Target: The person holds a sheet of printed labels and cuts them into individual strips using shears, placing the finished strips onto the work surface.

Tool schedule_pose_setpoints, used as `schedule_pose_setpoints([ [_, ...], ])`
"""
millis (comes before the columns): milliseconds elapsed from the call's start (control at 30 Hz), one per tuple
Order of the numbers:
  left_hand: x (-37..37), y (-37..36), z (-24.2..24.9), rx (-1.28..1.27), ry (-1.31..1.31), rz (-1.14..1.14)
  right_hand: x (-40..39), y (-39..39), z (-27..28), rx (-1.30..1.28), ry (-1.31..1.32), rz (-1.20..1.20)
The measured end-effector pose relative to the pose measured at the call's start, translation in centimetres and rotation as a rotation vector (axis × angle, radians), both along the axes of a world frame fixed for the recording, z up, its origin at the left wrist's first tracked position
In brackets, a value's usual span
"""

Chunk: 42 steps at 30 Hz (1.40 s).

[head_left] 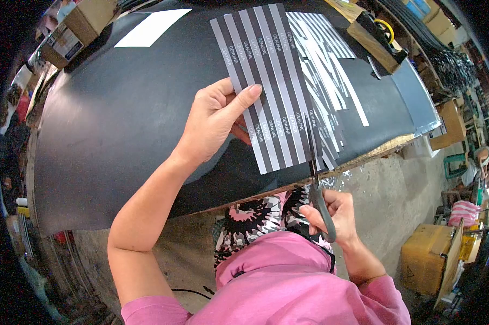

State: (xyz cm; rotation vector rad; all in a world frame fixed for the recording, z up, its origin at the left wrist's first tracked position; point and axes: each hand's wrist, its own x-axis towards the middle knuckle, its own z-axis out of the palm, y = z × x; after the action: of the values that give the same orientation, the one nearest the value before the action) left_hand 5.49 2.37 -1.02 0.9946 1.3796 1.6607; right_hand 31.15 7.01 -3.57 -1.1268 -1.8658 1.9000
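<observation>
My left hand (218,116) pinches a striped sheet (263,81) by its left side, thumb on top and fingers behind. Grey and black bands run along the sheet, printed with "GENUINE LEATHER". In my right hand (333,214) is a pair of scissors (321,203) with dark handles, pointing away from me. Their blades are at the lower right edge of the sheet, along its outermost black band. Whether the blades are apart is hard to make out. Beyond them, a pile of cut strips (325,70), white and black, lies on the black table top (114,119).
A white sheet (152,28) lies at the table's far left, near a cardboard box (76,32). At the far right stands an open carton (374,40) with a yellow tape roll (384,31). Small scraps lie on the floor (379,184), and a brown box (425,259) stands at right.
</observation>
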Motion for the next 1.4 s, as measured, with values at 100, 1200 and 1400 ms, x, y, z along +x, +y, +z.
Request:
schedule_pose_setpoints([
  [100,-0.08,0.08,-0.06,0.001,-0.020,-0.006,-0.03,0.01,-0.03,0.005,-0.034,-0.010],
  [1200,0.06,-0.09,0.25,-0.018,-0.111,-0.048,0.08,-0.19,0.50,-0.047,-0.096,-0.047],
  [1400,0.06,-0.05,0.04,-0.036,-0.115,-0.046,0.22,-0.21,0.71,-0.029,-0.137,-0.036],
])
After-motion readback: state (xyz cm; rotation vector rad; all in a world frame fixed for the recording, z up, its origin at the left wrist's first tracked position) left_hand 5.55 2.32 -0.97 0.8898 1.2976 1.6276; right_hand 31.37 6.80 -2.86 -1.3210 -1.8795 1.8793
